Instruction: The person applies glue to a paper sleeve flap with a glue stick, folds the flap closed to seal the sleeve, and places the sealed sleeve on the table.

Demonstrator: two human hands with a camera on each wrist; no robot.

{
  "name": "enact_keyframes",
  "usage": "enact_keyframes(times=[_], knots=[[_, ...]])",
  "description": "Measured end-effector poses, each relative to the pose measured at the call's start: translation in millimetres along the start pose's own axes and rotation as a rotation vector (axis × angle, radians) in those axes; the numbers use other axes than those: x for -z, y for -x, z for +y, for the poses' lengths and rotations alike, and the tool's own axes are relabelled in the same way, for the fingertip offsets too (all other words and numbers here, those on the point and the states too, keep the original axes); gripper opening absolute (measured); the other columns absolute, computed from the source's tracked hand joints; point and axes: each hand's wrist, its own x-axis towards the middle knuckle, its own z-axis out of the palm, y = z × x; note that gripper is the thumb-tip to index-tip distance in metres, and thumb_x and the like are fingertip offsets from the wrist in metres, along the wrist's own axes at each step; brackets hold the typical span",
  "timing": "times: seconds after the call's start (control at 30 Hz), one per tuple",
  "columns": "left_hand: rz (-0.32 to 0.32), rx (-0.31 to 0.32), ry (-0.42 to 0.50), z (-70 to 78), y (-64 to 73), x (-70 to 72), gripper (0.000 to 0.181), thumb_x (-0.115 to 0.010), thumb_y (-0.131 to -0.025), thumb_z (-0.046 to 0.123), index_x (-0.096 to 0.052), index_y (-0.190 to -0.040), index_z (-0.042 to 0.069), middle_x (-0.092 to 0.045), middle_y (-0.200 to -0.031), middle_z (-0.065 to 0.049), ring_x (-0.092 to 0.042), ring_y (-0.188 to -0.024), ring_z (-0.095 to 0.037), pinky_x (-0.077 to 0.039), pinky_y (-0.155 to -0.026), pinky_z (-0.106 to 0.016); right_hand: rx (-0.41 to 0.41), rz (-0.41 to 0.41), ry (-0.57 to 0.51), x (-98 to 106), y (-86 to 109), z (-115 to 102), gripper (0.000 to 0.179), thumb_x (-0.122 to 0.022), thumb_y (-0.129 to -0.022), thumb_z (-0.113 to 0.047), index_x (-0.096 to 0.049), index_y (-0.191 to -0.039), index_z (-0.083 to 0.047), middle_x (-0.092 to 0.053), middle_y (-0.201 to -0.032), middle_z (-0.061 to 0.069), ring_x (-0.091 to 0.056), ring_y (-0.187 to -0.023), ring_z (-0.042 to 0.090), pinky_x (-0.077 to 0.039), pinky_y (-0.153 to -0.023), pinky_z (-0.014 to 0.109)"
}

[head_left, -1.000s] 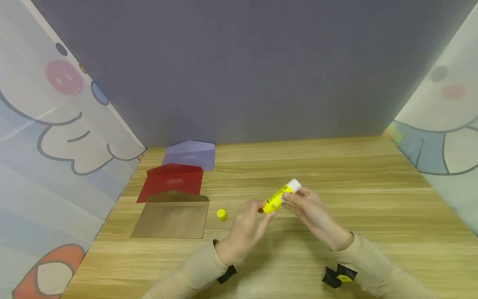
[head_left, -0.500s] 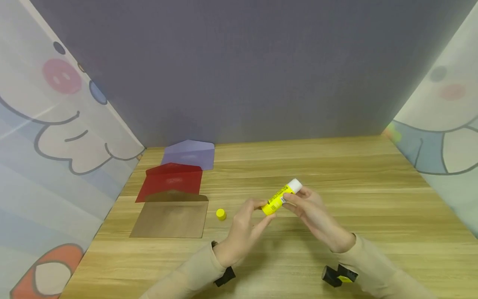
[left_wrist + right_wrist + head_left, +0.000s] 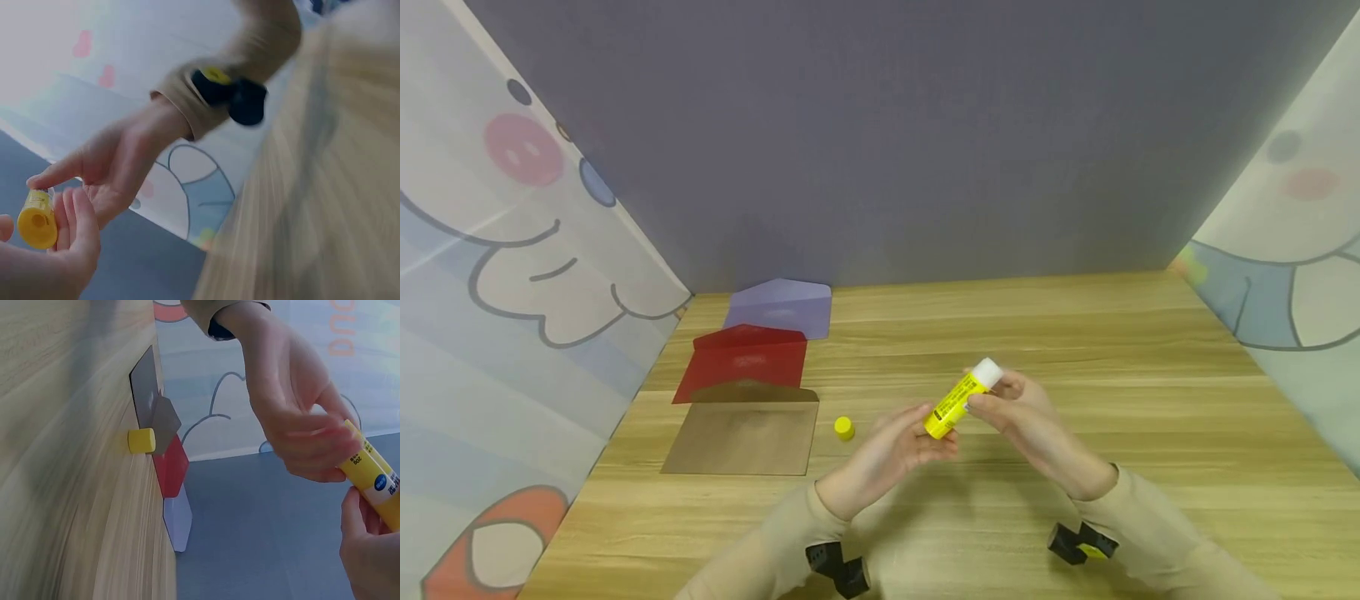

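Note:
A yellow glue stick (image 3: 957, 407) with a white top end tilts above the table in the head view. My right hand (image 3: 1037, 429) grips its barrel between thumb and fingers. At the lower end is my left hand (image 3: 887, 454), palm turned up, with its thumb by the base and its fingers extended beneath. The left wrist view shows the round yellow base (image 3: 39, 226) facing the camera, with the left thumb slightly apart from it. In the right wrist view the left fingers (image 3: 322, 440) are blurred beside the base. A small yellow cap (image 3: 844, 428) stands on the table.
Three envelopes lie on the left of the wooden table (image 3: 1075, 333), flaps raised: a brown one (image 3: 741, 437) in front, a red one (image 3: 745, 362) behind it, and a lilac one (image 3: 786, 308) farthest. A grey panel (image 3: 910, 150) stands at the back.
My left hand has turned from pinching the base to palm up, its fingers loosened and spread. The glue stick has tipped a little steeper; the right hand keeps its hold.

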Motion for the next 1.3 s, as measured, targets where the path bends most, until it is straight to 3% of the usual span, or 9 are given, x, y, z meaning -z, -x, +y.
enact_keyframes(times=[0.1, 0.23, 0.47, 0.6, 0.73, 1.0, 1.1, 1.2, 1.3], knots=[[-0.035, 0.083, 0.114, 1.1, 0.8, 1.6, 0.025, -0.033, -0.097, 0.019, -0.05, -0.103, 0.002, -0.059, -0.088, -0.007, -0.058, -0.083, -0.016, -0.048, -0.082, -0.029, 0.019, -0.034, -0.003, 2, -1.4, 2, 0.039, -0.056, -0.081, -0.002, -0.044, -0.117, 0.007, -0.05, -0.115, 0.005, -0.052, -0.103, 0.016, -0.042, -0.091, 0.026], [-0.006, 0.14, 0.133, 2.1, 1.5, 1.2, 0.023, -0.032, -0.097, 0.018, -0.048, -0.102, 0.002, -0.057, -0.089, -0.006, -0.056, -0.085, -0.015, -0.047, -0.084, -0.027, 0.014, -0.053, -0.021, 4, -1.9, 2, 0.036, -0.055, -0.082, -0.002, -0.046, -0.116, 0.005, -0.05, -0.117, 0.006, -0.051, -0.105, 0.016, -0.041, -0.091, 0.026], [0.055, 0.096, 0.057, -0.9, -1.0, 0.6, 0.023, -0.045, -0.093, 0.017, -0.051, -0.1, -0.004, -0.06, -0.087, -0.006, -0.058, -0.083, -0.014, -0.045, -0.089, -0.031, -0.015, -0.038, -0.032, 6, -4.1, 4, 0.04, -0.055, -0.083, -0.003, -0.043, -0.119, 0.008, -0.054, -0.113, 0.005, -0.05, -0.106, 0.015, -0.041, -0.091, 0.026], [0.063, 0.02, -0.006, -4.0, -2.4, 0.1, 0.016, -0.046, -0.092, 0.013, -0.054, -0.095, -0.001, -0.061, -0.083, -0.004, -0.059, -0.078, -0.013, -0.048, -0.083, -0.03, -0.005, -0.024, -0.047, 6, -4.4, 6, 0.026, -0.056, -0.082, -0.002, -0.053, -0.108, -0.003, -0.058, -0.107, 0.002, -0.053, -0.102, 0.014, -0.042, -0.09, 0.025], [0.135, -0.086, -0.146, -7.2, -2.8, -2.4, 0.015, -0.05, -0.09, 0.011, -0.053, -0.096, -0.003, -0.063, -0.079, -0.002, -0.06, -0.074, -0.012, -0.05, -0.078, -0.032, -0.012, 0.015, -0.071, 4, -4.0, 7, 0.022, -0.058, -0.082, -0.002, -0.055, -0.103, -0.008, -0.06, -0.102, -0.001, -0.055, -0.099, 0.012, -0.044, -0.088, 0.025], [0.286, -0.279, -0.491, -12.7, -1.4, -8.3, 0.029, -0.059, -0.085, 0.011, -0.05, -0.104, -0.008, -0.061, -0.089, -0.022, -0.061, -0.076, -0.014, -0.05, -0.078, -0.03, -0.04, 0.071, -0.075, -1, -2.4, 5, 0.052, -0.058, -0.082, -0.003, -0.032, -0.123, 0.015, -0.055, -0.105, 0.004, -0.055, -0.098, 0.012, -0.043, -0.089, 0.024], [0.328, -0.361, -0.637, -15.8, -1.2, -10.1, 0.028, -0.06, -0.084, 0.012, -0.051, -0.104, -0.006, -0.059, -0.095, -0.021, -0.06, -0.083, -0.018, -0.05, -0.077, -0.027, -0.043, 0.082, -0.072, -2, -2.5, 4, 0.054, -0.057, -0.083, -0.003, -0.029, -0.124, 0.017, -0.052, -0.108, 0.006, -0.054, -0.099, 0.013, -0.042, -0.09, 0.025], [0.375, -0.478, -0.824, -19.2, -1.7, -10.9, 0.028, -0.062, -0.082, 0.013, -0.052, -0.103, -0.003, -0.059, -0.096, -0.014, -0.059, -0.086, -0.021, -0.051, -0.075, -0.025, -0.042, 0.092, -0.073, -3, -2.6, 4, 0.05, -0.056, -0.083, -0.003, -0.032, -0.123, 0.015, -0.049, -0.111, 0.009, -0.054, -0.1, 0.013, -0.042, -0.09, 0.026], [0.384, -0.653, -1.007, -21.7, -3.5, -9.4, 0.028, -0.064, -0.079, 0.008, -0.053, -0.101, -0.003, -0.06, -0.092, -0.013, -0.06, -0.083, -0.022, -0.052, -0.071, -0.028, -0.04, 0.104, -0.079, -5, -2.4, 3, 0.046, -0.055, -0.083, -0.002, -0.035, -0.121, 0.014, -0.047, -0.112, 0.011, -0.053, -0.101, 0.014, -0.042, -0.091, 0.027]])
